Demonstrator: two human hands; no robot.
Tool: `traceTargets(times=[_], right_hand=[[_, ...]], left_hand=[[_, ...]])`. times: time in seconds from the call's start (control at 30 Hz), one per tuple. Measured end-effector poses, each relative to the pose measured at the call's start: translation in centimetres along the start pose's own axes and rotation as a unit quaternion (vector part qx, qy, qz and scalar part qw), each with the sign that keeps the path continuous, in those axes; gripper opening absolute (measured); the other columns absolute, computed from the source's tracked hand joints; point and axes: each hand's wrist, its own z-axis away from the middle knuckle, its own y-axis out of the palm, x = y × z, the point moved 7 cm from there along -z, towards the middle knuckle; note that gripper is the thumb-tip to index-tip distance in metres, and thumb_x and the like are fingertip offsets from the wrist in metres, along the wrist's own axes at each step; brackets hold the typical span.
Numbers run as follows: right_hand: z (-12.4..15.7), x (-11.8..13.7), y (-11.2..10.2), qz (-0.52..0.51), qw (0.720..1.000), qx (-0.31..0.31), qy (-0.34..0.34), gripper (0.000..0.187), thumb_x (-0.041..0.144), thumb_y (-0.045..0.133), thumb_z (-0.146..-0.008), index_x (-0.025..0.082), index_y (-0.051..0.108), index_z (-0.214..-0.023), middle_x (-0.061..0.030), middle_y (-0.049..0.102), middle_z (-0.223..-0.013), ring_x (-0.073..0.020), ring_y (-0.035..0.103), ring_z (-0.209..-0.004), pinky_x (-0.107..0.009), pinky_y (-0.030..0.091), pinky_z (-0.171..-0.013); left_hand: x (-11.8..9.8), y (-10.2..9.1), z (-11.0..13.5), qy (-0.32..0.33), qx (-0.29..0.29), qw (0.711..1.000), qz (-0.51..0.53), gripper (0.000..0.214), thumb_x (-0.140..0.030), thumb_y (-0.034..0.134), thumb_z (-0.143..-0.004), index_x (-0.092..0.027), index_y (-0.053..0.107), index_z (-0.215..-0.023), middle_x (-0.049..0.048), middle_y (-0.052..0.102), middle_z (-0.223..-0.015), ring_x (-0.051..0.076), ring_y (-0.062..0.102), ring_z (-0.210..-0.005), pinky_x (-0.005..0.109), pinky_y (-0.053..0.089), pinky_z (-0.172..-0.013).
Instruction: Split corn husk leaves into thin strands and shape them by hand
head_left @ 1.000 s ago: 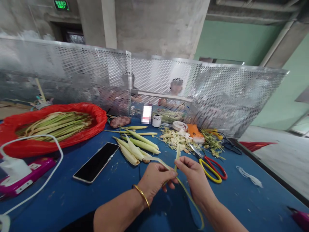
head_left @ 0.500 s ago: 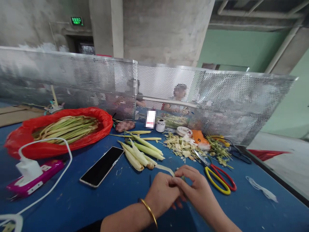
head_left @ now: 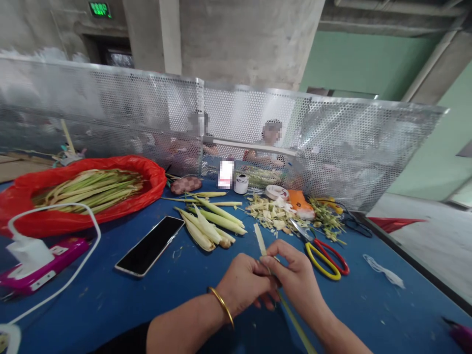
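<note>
Pale green leaf strip [head_left: 260, 238] held over the near part of the blue table [head_left: 110, 309], roughly mid-view; upper end juts up past the fingertips, a long tail runs down beneath the right wrist. Right hand [head_left: 295, 270] pinches it narrowly, thumb against fingers; left hand [head_left: 245, 282], gold bangle [head_left: 221, 307] at the wrist, closed on it right alongside, fingertips meeting; exact contact partly hidden. Just beyond: a bunch of pale, leafy stalks [head_left: 221, 221], left of a heap of cut scraps [head_left: 271, 215]. Scissors [head_left: 313, 242], red and yellow handles, lie near the right hand, blade tips by the scraps. Black-screened phone [head_left: 151, 248] left of the stalks. Farther left, red bag [head_left: 157, 182] of long green-tan leaves [head_left: 92, 189]. Perforated metal screen [head_left: 332, 142] behind; people seen dimly through it.
</note>
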Motion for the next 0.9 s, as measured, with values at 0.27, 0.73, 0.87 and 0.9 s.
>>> traceTargets(times=[0.27, 0.73, 0.87, 0.9], right_hand=[[-1.1, 0.4, -2.6, 0.037, 0.998, -0.034, -0.033, 0.021, 0.034, 0.053, -0.086, 0.020, 0.068, -0.083, -0.0058, 0.070, -0.086, -0.0220, 0.062, -0.084, -0.031, 0.046, -0.078], [-0.5, -0.1, -0.6, 0.202, 0.970, 0.128, -0.041, 0.022, 0.030, 0.050, -0.088, 0.022, 0.057, -0.069, 0.0009, 0.062, -0.064, -0.0155, 0.055, -0.062, -0.025, 0.037, -0.057], [-0.6, 0.5, -0.7, 0.228, 0.963, 0.103, -0.101, 0.024, 0.026, 0.047, -0.090, 0.022, 0.056, -0.067, 0.0006, 0.061, -0.065, -0.0158, 0.057, -0.065, -0.027, 0.039, -0.067], [-0.6, 0.5, -0.8, 0.234, 0.961, 0.099, -0.108, 0.024, 0.025, 0.047, -0.090, 0.022, 0.056, -0.068, 0.0005, 0.062, -0.065, -0.0160, 0.057, -0.066, -0.028, 0.040, -0.070]], left_hand=[[-0.6, -1.6, 0.4, -0.034, -0.059, 0.987, 0.146, 0.036, -0.048, 0.072, -0.062, -0.013, 0.067, -0.068, 0.0076, 0.072, -0.070, 0.012, 0.062, -0.049, 0.019, 0.040, -0.045], [-0.6, -3.8, -0.2, 0.012, -0.145, 0.964, 0.224, 0.019, -0.025, 0.077, -0.064, -0.011, 0.067, -0.073, 0.0031, 0.068, -0.059, 0.011, 0.060, -0.049, 0.020, 0.047, -0.049], [-0.4, -3.9, -0.3, 0.021, -0.166, 0.955, 0.245, 0.020, -0.025, 0.078, -0.063, -0.011, 0.068, -0.072, 0.0026, 0.067, -0.056, 0.010, 0.058, -0.048, 0.020, 0.047, -0.051], [-0.4, -3.9, -0.2, 0.025, -0.173, 0.952, 0.251, 0.021, -0.025, 0.079, -0.062, -0.011, 0.068, -0.073, 0.0026, 0.067, -0.057, 0.010, 0.059, -0.048, 0.020, 0.048, -0.052]])
